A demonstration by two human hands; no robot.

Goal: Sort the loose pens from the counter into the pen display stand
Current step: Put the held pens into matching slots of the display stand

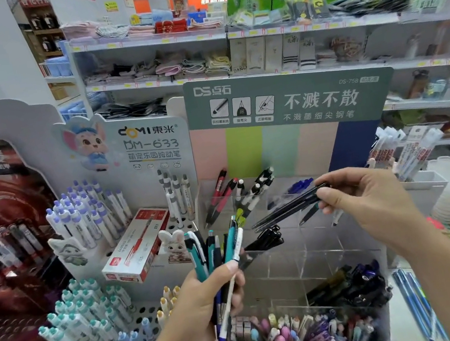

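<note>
Two black pens (289,207) are being pinched by the fingers of the right hand (363,200) above the clear compartments of the pen display stand (307,257). A bunch of mixed pens (217,255), teal, black and white, is being gripped upright in the left hand (211,306), just before the stand. A red pen box (138,244) is lying on the white rack (132,334) to the left.

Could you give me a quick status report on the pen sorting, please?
Left hand grips a mixed bundle of teal and dark pens. Right hand pinches two slim black pens over the clear acrylic display stand. Nothing blocking the compartments.
</note>
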